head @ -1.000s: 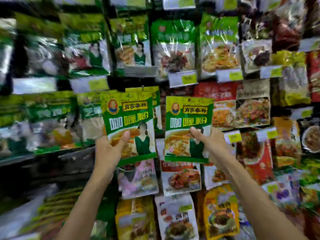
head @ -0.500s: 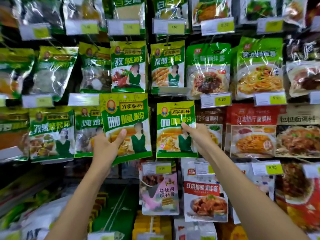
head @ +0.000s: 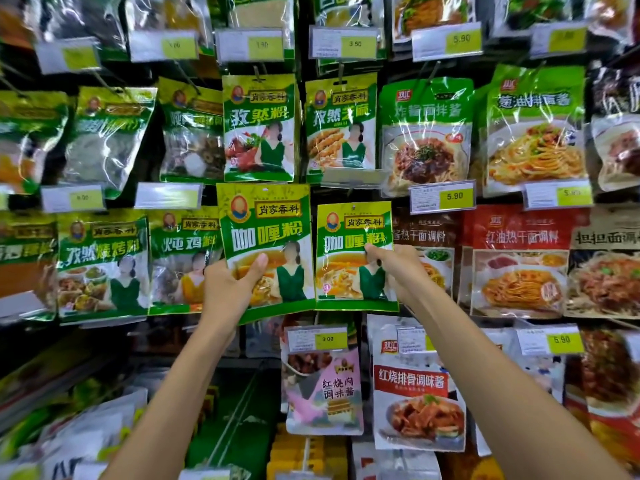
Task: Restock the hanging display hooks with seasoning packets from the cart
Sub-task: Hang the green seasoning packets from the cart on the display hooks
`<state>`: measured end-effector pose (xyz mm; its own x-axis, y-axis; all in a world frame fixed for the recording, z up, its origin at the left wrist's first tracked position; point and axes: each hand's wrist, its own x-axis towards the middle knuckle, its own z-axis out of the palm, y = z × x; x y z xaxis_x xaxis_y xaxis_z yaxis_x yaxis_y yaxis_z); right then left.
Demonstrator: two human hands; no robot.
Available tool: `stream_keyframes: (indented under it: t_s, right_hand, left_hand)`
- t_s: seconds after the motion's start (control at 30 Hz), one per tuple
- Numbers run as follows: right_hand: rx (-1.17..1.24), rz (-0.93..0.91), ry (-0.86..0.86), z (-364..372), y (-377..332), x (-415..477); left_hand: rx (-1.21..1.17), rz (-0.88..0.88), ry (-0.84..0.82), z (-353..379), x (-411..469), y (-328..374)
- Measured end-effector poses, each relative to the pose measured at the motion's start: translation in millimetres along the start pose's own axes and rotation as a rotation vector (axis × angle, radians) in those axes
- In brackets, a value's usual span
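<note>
My left hand point(head: 230, 287) grips a green and yellow curry powder packet point(head: 265, 233) by its lower left, thumb across the front, holding it up in front of the display. My right hand point(head: 398, 268) pinches a second, identical curry powder packet point(head: 349, 268) at its right edge, further back against the rack. That packet's top hole sits just below a hanging price tag holder point(head: 353, 178). Whether it is on a hook I cannot tell.
Rows of hanging seasoning packets fill the wall: cumin packets point(head: 259, 128) above, noodle sauce packets point(head: 426, 133) to the right, braised meat sauce packets point(head: 323, 382) below. Yellow price tags point(head: 441, 197) stick out on hook ends. Stacked bags point(head: 69, 427) lie low on the left.
The view has tilted up and steadied, so the display sits lower in frame. Both hands keep their packets; the right packet has moved deeper toward the rack.
</note>
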<state>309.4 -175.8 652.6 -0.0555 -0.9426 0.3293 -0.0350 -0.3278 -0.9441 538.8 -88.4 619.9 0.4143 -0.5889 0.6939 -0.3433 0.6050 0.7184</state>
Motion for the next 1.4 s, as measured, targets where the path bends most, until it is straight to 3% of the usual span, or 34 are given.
stream_keyframes:
  t_s: [0.23, 0.43, 0.53, 0.6, 0.63, 0.7, 0.8, 0.97, 1.03, 1.17, 1.23, 1.4]
  right_hand:
    - [-0.038, 0.065, 0.037, 8, 11, 16]
    - [-0.133, -0.010, 0.042, 9, 25, 10]
    - [-0.282, -0.186, 0.255, 5, 32, -5]
    - [-0.269, -0.390, 0.430, 5, 33, -19]
    - [-0.232, -0.446, 0.431, 7, 30, -27]
    - [-0.096, -0.417, 0.262, 15, 22, -38]
    - [0.108, -0.230, -0.047, 28, 9, -45]
    - [0.061, -0.147, -0.073, 31, 11, -38]
    - [0.048, -0.127, -0.058, 27, 13, -34]
    - [-0.014, -0.162, -0.043, 17, 19, -26]
    - [-0.028, -0.182, 0.001, 13, 18, -24]
    - [-0.057, -0.216, 0.091, 8, 9, -19]
  left_hand:
    - [-0.033, -0.048, -0.047, 9, 7, -7]
    - [-0.080, -0.103, -0.112, 15, 7, -14]
    - [-0.079, -0.153, -0.131, 17, 5, -15]
    - [-0.095, -0.182, -0.153, 20, 3, -15]
    - [-0.113, -0.181, -0.166, 22, 1, -15]
    - [-0.126, -0.177, -0.211, 29, -1, -14]
    - [-0.134, -0.196, -0.286, 43, -8, -17]
    - [-0.029, -0.169, -0.380, 56, -11, -10]
    - [0.200, -0.039, -0.356, 53, -1, -8]
    - [0.559, 0.457, 0.147, 35, 30, 8]
    - [0.682, 0.700, 0.292, 31, 51, 11]
    - [0.871, 0.858, 0.248, 32, 87, 1]
